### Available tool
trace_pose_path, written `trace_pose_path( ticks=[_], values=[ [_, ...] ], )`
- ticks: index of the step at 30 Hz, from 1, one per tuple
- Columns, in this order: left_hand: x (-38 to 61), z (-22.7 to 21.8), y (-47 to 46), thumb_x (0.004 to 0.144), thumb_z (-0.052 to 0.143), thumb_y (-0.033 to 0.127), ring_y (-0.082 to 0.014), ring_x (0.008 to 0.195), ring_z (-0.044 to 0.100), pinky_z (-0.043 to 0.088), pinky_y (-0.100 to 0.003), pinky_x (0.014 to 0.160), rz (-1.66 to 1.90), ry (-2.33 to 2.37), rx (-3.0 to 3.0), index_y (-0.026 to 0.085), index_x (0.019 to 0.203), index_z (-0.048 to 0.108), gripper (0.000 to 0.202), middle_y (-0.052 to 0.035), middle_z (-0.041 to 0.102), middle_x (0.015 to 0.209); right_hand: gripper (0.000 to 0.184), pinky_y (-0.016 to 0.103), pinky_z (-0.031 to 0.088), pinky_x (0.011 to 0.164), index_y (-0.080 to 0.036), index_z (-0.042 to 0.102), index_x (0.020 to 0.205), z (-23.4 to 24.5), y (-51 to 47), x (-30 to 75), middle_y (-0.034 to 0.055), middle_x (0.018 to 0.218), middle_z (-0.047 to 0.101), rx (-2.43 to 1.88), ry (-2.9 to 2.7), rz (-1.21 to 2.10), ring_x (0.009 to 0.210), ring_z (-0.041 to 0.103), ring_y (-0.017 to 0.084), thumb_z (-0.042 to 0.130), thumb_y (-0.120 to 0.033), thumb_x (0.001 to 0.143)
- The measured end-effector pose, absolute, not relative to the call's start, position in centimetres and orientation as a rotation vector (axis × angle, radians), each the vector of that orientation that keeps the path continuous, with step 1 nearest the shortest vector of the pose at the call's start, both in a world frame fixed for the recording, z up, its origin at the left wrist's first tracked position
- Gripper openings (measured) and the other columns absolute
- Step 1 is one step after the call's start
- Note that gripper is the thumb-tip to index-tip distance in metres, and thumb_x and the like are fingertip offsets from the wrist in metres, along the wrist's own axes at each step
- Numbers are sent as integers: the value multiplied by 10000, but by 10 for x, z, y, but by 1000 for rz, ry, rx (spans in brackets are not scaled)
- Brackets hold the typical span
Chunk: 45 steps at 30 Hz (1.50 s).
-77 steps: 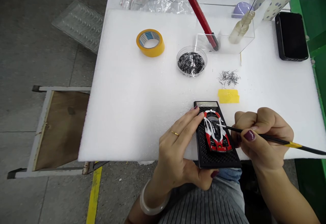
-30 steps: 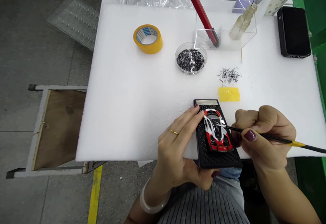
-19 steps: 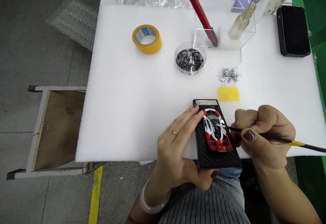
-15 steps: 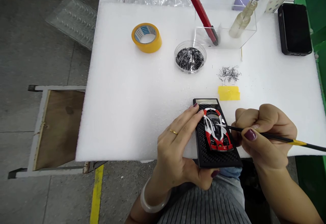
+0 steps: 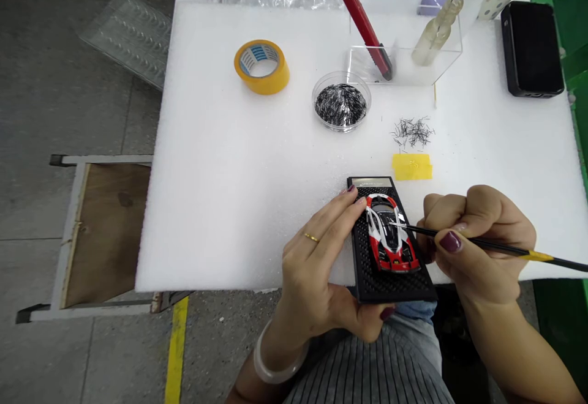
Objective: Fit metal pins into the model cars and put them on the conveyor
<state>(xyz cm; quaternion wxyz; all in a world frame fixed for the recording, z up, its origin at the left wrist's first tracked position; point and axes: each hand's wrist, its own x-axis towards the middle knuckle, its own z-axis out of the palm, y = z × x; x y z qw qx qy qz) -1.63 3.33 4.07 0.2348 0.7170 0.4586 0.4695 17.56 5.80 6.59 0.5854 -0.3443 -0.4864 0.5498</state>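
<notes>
A small red, white and black model car [image 5: 390,235] sits on a black perforated base [image 5: 388,281] at the near edge of the white foam sheet [image 5: 239,165]. My left hand [image 5: 316,275] grips the base from the left, thumb under its near end, fingers against the car's side. My right hand [image 5: 478,245] is closed on a thin black brush [image 5: 496,248] with a yellow band. The brush tip touches the car's roof.
On the foam lie a yellow tape roll [image 5: 261,66], a clear dish of black pins [image 5: 341,101], a loose pile of pins [image 5: 412,131], a yellow tape strip [image 5: 412,166], a clear box with a red tool [image 5: 362,21], and a black phone [image 5: 531,48]. A wooden stool [image 5: 98,232] stands left.
Both hands, the car and the brush keep their pose. Only the view has drifted slightly, so the table things sit a little higher in frame.
</notes>
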Motion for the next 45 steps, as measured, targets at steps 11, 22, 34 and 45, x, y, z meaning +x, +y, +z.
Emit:
trace_pose_path(
  ticks=[11,22,34,45],
  values=[
    [-15,39,34,849,579,652,-332,1295,641,548,-470,1106,1303,1264,1946,143,1417,604,764,-158,652,1413,166,270,407,420,-243,589,824,69,60,175,-24,638,561,-847,-1196,1264,497,476,128,731,-179,882],
    [-15,49,33,797,714,700,-320,1299,641,533,-440,1130,1217,1289,1926,134,1399,612,832,-170,648,1418,175,356,519,557,-264,772,940,76,47,184,26,702,648,-1129,-1149,889,600,591,189,642,-367,996],
    [17,55,6,894,738,533,-297,1205,704,595,-395,1051,1251,1454,2032,148,1346,604,608,-149,737,1266,332,290,571,805,-268,578,969,100,8,187,58,1137,698,-1458,-1376,989,1038,678,224,831,-192,769],
    [8,44,20,863,777,534,-288,1320,596,517,-440,1122,1429,1388,1707,226,1406,577,656,-130,618,1401,274,452,664,790,-255,556,911,68,21,213,84,1139,777,-1043,-938,1325,972,772,297,790,-372,829]
  ],
)
